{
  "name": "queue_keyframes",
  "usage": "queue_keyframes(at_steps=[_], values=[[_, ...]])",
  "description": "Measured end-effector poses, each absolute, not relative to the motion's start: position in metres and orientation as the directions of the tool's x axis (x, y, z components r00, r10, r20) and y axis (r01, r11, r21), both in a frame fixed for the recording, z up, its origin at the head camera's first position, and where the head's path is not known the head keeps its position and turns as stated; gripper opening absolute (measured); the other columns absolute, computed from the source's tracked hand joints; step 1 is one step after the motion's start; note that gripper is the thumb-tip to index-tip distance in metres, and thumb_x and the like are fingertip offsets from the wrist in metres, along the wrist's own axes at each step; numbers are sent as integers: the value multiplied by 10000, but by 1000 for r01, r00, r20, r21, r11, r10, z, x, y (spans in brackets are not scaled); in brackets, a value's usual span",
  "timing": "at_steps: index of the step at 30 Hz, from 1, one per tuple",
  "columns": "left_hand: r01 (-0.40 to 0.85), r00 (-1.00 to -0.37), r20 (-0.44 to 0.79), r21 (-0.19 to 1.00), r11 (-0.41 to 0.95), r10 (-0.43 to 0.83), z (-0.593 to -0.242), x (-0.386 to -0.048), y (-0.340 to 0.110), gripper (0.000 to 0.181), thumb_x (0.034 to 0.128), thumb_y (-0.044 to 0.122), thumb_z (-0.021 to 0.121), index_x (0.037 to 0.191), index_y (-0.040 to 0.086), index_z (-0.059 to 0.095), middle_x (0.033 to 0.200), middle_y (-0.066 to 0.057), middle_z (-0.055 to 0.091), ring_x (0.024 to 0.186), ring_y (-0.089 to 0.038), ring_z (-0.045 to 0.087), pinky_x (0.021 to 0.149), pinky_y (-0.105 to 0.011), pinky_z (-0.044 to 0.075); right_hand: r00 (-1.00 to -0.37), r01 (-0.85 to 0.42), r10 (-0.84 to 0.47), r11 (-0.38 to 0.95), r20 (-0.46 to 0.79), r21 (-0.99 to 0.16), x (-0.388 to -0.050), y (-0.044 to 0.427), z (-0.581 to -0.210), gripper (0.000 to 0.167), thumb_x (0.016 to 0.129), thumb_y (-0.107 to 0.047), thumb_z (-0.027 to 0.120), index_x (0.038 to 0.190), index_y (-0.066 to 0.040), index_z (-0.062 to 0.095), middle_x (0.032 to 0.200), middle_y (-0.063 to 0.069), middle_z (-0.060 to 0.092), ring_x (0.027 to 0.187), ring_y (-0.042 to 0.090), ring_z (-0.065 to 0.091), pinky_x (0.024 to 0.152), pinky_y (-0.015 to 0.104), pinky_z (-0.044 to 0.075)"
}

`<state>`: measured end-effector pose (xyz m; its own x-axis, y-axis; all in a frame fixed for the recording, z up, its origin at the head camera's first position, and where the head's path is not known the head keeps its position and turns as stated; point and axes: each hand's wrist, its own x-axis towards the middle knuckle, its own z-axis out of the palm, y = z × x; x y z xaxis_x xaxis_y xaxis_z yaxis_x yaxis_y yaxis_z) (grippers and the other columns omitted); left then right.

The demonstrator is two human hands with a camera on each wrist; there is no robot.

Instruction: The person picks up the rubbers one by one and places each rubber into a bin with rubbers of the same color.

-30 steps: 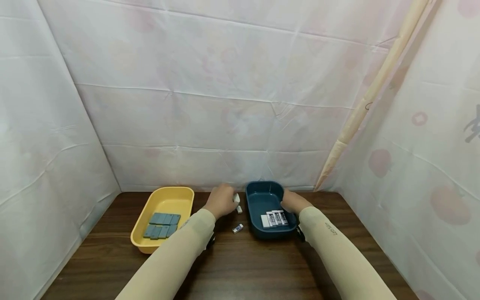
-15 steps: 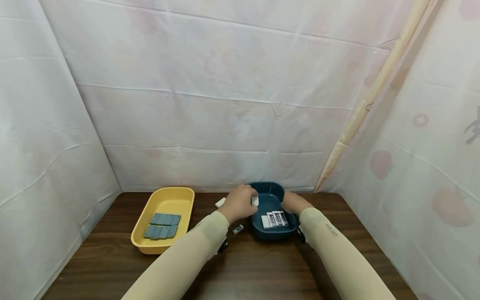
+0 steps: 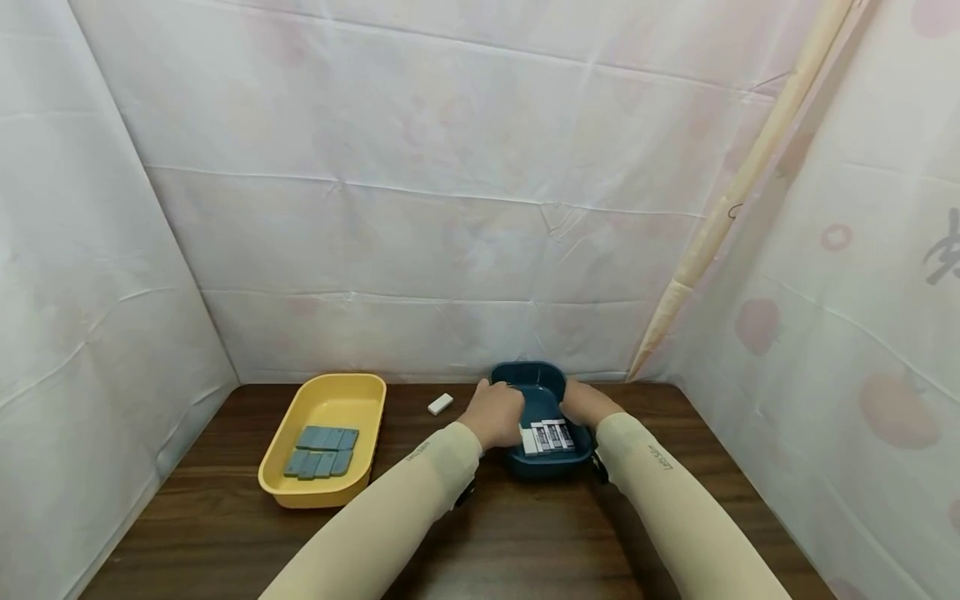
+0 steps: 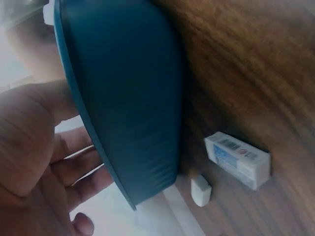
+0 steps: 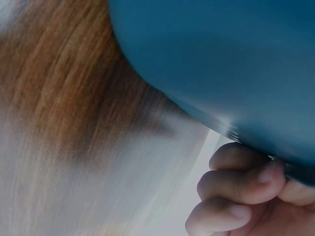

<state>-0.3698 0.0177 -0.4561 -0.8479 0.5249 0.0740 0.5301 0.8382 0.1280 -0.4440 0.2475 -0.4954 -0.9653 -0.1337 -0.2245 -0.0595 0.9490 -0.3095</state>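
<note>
My left hand (image 3: 496,412) reaches over the left rim of the dark blue tray (image 3: 534,375). In the left wrist view its thumb and index finger go behind the rim, and a bit of a white eraser (image 4: 48,13) shows at the fingertips; the other fingers are loosely bent. My right hand (image 3: 587,403) grips the tray's right rim, and its curled fingers (image 5: 231,184) show against the wall in the right wrist view. Inside the tray lies a row of white erasers with black-and-white printed sleeves (image 3: 549,437). On the table beside it are a printed white eraser (image 4: 238,160) and a small white one (image 4: 201,190).
A yellow tray (image 3: 272,457) on the left holds two rows of grey rectangular blocks (image 3: 321,452). One white eraser (image 3: 440,404) lies on the brown wooden table (image 3: 525,542) between the trays. Pale cloth walls (image 3: 420,208) enclose the back and sides.
My left hand has moved right from the table to the blue tray, carrying a white eraser. A white eraser that it covered at first now shows behind it. The right hand stays on the rim.
</note>
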Motion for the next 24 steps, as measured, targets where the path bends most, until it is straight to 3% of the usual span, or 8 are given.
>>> queue_keyframes(at_steps=[6, 17, 24], values=[[515, -856, -1, 77, 854, 516, -459, -371, 25, 138, 929, 229, 886, 872, 222, 760, 808, 82, 726, 837, -119, 624, 1091, -490, 418, -964, -53, -128, 952, -234, -302, -446, 246, -495, 538, 1124, -120, 566, 1609, 97, 484, 1564, 284, 646, 1403, 377, 672, 1214, 613, 516], [494, -861, -62, 134, 859, 505, -466, -377, 27, 127, 912, 234, 914, 923, 200, 793, 877, 65, 757, 862, -134, 615, 1048, -496, 379, -964, -57, -125, 960, -236, -275, -444, 245, -493, 579, 1137, -138, 556, 1635, 129, 430, 1610, 314, 598, 1460, 410, 641, 1236, 607, 501], [507, -852, -74, 133, 852, 518, -471, -380, 29, 196, 961, 263, 868, 812, 207, 754, 764, 71, 691, 785, -136, 604, 989, -482, 356, -961, -13, -91, 958, -260, -288, -446, 246, -495, 589, 1130, -143, 567, 1635, 127, 428, 1593, 315, 609, 1434, 404, 654, 1226, 624, 508]])
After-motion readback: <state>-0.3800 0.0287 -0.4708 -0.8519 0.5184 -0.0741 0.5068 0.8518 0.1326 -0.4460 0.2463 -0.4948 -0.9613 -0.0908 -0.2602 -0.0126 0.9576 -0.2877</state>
